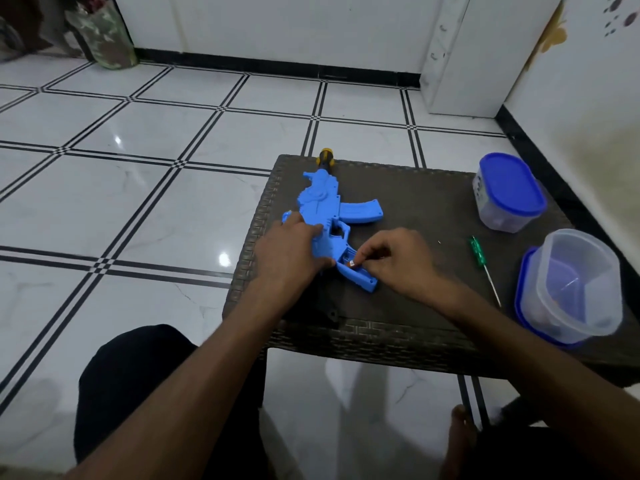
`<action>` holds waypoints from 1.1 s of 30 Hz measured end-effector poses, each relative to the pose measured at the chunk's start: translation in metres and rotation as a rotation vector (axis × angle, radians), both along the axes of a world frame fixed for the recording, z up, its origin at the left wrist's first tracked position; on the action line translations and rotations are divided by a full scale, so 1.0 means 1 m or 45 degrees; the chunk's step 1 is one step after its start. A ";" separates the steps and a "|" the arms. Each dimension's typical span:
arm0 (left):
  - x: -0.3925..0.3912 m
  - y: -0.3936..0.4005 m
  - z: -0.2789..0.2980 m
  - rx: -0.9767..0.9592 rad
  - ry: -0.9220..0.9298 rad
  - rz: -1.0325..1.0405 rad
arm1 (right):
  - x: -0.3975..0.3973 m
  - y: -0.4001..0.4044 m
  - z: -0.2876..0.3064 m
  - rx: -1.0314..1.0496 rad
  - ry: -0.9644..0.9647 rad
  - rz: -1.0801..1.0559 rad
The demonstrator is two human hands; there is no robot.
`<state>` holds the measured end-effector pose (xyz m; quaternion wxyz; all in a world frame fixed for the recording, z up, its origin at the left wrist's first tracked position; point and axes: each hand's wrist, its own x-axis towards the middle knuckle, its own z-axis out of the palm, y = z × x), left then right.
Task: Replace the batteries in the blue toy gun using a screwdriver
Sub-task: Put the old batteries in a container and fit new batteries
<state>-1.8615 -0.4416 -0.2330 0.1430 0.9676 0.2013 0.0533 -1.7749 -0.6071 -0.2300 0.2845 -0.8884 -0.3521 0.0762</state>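
The toy gun (325, 209) lies on the bench (415, 209). The left hand (294, 244) steadies it; the right hand's (394, 258) grip pinches a battery (351, 264) at the open handle compartment. Next, probably seating it, or lifting it clear.

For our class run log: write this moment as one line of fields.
left hand: steadies blue toy gun | right hand: pinches battery at open grip compartment | green screwdriver: idle on table

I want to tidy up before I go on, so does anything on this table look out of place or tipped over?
One thing: the open clear container at the table's right edge lies tipped, mouth facing sideways, resting on its blue lid and overhanging the edge. The other container stands upright, lidded. The green screwdriver lies flat between them.
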 end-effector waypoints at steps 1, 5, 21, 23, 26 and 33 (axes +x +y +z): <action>0.000 0.000 0.000 0.002 0.006 0.000 | 0.000 0.000 0.001 -0.054 -0.041 0.060; 0.001 0.001 0.000 0.021 0.013 -0.006 | 0.004 -0.003 0.009 -0.209 -0.014 0.250; 0.002 0.000 0.001 0.050 0.037 -0.019 | 0.023 0.003 0.004 -0.113 0.075 0.414; 0.002 0.000 0.001 0.053 0.041 -0.025 | 0.023 0.007 -0.001 -0.141 0.028 0.434; 0.001 0.002 -0.001 0.036 0.040 -0.034 | 0.027 0.013 -0.003 -0.216 -0.133 0.460; 0.002 0.002 0.000 0.037 0.041 -0.031 | 0.043 0.008 -0.006 -0.267 -0.172 0.521</action>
